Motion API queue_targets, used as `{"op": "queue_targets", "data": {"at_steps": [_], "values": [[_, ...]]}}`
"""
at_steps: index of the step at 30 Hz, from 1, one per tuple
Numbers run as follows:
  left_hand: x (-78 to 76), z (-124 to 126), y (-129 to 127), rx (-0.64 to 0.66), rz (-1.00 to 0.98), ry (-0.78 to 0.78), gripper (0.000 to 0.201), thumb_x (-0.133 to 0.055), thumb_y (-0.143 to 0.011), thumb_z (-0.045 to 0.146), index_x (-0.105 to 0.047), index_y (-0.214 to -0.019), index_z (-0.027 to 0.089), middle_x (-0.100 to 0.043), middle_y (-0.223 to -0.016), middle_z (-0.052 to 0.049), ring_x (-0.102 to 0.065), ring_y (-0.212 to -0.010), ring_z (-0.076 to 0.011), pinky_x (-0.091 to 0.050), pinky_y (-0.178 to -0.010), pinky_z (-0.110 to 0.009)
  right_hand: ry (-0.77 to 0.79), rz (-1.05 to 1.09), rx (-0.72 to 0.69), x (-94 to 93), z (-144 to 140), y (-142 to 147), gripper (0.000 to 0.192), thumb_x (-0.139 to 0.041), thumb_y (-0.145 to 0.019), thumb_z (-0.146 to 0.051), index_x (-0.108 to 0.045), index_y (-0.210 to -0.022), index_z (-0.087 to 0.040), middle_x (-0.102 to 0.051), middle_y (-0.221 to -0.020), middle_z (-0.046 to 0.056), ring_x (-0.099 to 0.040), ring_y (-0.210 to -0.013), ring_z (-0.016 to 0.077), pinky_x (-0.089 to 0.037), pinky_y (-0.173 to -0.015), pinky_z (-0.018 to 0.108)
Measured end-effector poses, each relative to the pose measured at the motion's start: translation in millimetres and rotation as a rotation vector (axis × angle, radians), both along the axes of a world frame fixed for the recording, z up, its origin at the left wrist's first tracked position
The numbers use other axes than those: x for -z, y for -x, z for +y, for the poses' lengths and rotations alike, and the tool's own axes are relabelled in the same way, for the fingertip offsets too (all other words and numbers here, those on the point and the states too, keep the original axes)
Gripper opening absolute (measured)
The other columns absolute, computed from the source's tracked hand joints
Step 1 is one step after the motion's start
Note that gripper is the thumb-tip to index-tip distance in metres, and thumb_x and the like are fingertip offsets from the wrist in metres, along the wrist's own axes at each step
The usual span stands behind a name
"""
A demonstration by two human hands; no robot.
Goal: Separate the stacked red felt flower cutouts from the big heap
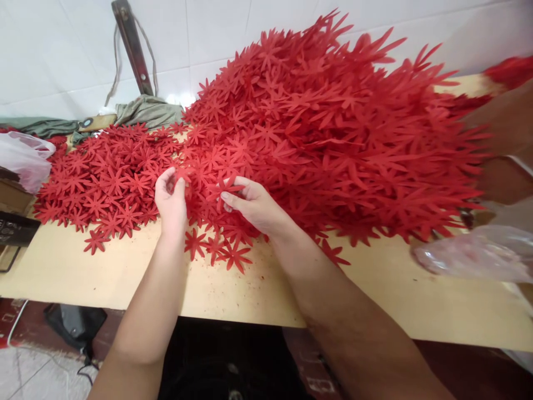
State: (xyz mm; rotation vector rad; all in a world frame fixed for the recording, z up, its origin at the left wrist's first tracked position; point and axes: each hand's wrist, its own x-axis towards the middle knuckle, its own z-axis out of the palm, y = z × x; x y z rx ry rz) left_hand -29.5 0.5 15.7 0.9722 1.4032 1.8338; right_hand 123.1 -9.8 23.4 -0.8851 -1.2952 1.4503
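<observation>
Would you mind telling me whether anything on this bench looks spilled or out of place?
Nothing looks damaged. A few red cut-out flowers lie loose near the table edge, apart from the big heap.

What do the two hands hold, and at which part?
The right hand pinches a red flower cutout by its petals. The left hand fingers pinch another red cutout by its edge.

Two hands [170,200], countless red cut-out flowers [316,128], two plastic bags [478,255]

plastic bag [478,256]: blurred, cut by right edge | tabletop [233,289]: mostly buried
</observation>
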Motion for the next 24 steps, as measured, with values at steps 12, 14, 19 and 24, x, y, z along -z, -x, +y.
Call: {"op": "queue_targets", "data": {"at_steps": [12,14,19,24], "values": [[-9.2,-24.7,-32.0,0.495,0.365,-0.109,0.021,-0.063,-0.076,0.032,-0.067,-0.089,0.017,-0.064,-0.097,-0.007,-0.059,-0.095,-0.0160,-0.044,-0.092,-0.030,-0.045,-0.084,0.151,6.4,4.9,4.0,0.057,-0.061,-0.059,-0.069,-0.037,-0.052,-0.018,-0.027,-0.047,-0.008,-0.025,-0.045,0.0038,-0.020,-0.044,0.024],[-7.4,-23.4,-32.5,0.503,0.287,-0.071,0.020,-0.066,-0.073,0.032,-0.067,-0.086,0.017,-0.065,-0.093,-0.006,-0.059,-0.092,-0.0153,-0.045,-0.089,-0.029,-0.044,-0.089,0.153,5.0,4.7,3.9,0.056,-0.059,-0.060,-0.071,-0.041,-0.054,-0.018,-0.031,-0.048,-0.007,-0.028,-0.046,0.0045,-0.023,-0.045,0.024],[-3.6,-18.5,-29.7,0.411,0.018,-0.024,0.014,-0.070,-0.067,0.029,-0.066,-0.073,0.017,-0.065,-0.081,-0.001,-0.059,-0.080,-0.0111,-0.046,-0.082,-0.026,-0.041,-0.101,0.024,-0.8,-0.4,5.5,0.054,-0.059,-0.060,-0.070,-0.045,-0.061,-0.019,-0.040,-0.049,-0.006,-0.035,-0.047,0.0058,-0.029,-0.046,0.023],[-5.4,-15.2,-25.0,0.266,-0.290,0.013,0.016,-0.071,-0.065,0.027,-0.060,-0.068,0.016,-0.062,-0.067,0.003,-0.055,-0.064,-0.0067,-0.045,-0.071,-0.021,-0.038,-0.142,-0.078,-4.1,-4.2,7.7,0.035,-0.068,-0.066,-0.046,-0.047,-0.066,-0.018,-0.046,-0.052,-0.006,-0.041,-0.048,0.0061,-0.035,-0.050,0.023]]}}
